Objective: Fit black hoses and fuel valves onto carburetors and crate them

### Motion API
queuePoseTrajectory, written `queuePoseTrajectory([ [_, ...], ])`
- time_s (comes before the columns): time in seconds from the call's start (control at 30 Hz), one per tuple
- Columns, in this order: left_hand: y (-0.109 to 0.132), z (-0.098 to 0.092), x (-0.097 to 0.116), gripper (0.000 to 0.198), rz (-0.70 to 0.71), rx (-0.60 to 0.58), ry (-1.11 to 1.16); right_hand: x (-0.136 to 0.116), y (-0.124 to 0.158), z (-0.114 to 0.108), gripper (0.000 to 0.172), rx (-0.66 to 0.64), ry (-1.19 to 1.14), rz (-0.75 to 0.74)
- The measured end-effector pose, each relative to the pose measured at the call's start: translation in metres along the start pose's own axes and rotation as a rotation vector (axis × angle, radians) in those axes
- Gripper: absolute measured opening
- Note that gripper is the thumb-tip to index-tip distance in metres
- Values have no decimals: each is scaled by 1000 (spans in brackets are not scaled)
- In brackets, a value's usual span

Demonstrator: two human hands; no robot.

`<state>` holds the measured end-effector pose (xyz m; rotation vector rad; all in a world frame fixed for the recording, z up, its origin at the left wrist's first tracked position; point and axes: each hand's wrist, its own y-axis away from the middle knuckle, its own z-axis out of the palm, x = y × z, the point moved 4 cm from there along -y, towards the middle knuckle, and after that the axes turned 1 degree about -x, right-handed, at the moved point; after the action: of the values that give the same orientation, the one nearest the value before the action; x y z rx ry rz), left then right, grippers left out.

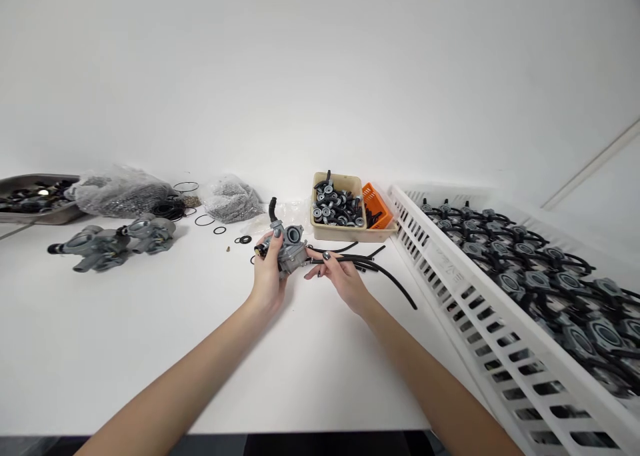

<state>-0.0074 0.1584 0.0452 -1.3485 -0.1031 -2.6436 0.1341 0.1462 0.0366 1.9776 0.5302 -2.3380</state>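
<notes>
My left hand (269, 269) is closed around a grey metal carburetor (291, 249), its thumb over the body and a black rubber boot rising from the top. Between the fingertips of my right hand (340, 276) is a thin black rubber hose (383, 271), whose near end meets the right side of the carburetor. Whether the hose is pushed onto a fitting I cannot tell. The long free end curves out to the right over the table. Several more black hoses (367, 264) lie just behind my right hand.
Carburetors fill a white slotted crate (480, 303) at right. A beige bin (337, 233) of small parts and an orange basket (376, 206) stand behind my hands. Two carburetors (103, 246), bagged parts (125, 193), black rings (220, 230) and a metal tray (70, 213) are to the left.
</notes>
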Motion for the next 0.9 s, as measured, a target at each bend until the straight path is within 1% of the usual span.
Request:
queuePoseTrajectory([
  [0.13,0,0,1,47,45,6,-21,-3,1,-2,42,-25,104,4],
  [0.27,0,0,2,48,70,6,-36,-3,2,-1,52,-50,223,-4],
  [0.37,0,-1,2,53,87,24,-72,-1,1,-1,53,-45,264,-44],
  [0.47,1,-1,1,56,83,22,-105,1,0,-3,50,-21,265,-64],
  [0.6,2,-2,0,58,94,25,-141,2,0,-2,50,-49,220,-64],
  [0.73,2,-3,1,57,161,-2,-160,1,0,-2,49,-58,171,-20],
  [0.9,1,-3,2,58,216,-37,-191,0,1,0,45,-72,177,-48],
])
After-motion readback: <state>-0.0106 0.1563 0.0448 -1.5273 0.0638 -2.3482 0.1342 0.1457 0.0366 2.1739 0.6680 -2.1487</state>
